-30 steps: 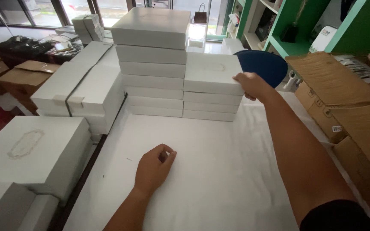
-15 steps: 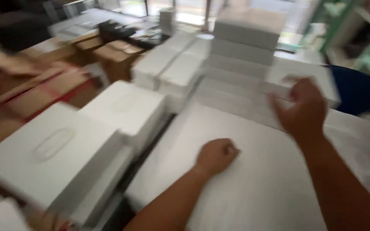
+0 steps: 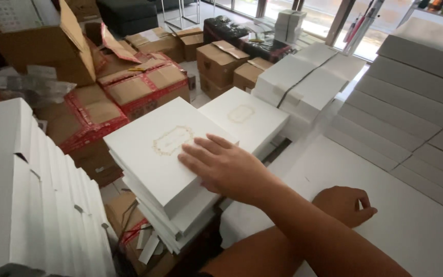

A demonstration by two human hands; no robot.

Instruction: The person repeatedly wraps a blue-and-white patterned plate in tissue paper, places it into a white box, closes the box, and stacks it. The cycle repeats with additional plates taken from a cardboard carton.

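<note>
My right hand (image 3: 226,166) reaches across to the left and lies flat, fingers apart, on the near corner of the top white box (image 3: 149,149). That box has a gold emblem on its lid and tops a stack of flat white boxes beside the table. My right forearm crosses over my left arm. My left hand (image 3: 347,205) rests as a closed fist on the white table (image 3: 411,220), holding nothing. A second white box stack (image 3: 244,115) with a faint emblem stands just behind the first.
A tall pile of pale flat boxes (image 3: 411,97) fills the table's right side. Strapped white boxes (image 3: 303,77) sit behind. Brown cartons with red tape (image 3: 144,82) crowd the floor at left. Upright folded white cartons (image 3: 26,205) line the near left.
The view has swung left. My right hand left the tall pile on the right and crossed over to the emblem box on the left. My left fist stayed on the table.
</note>
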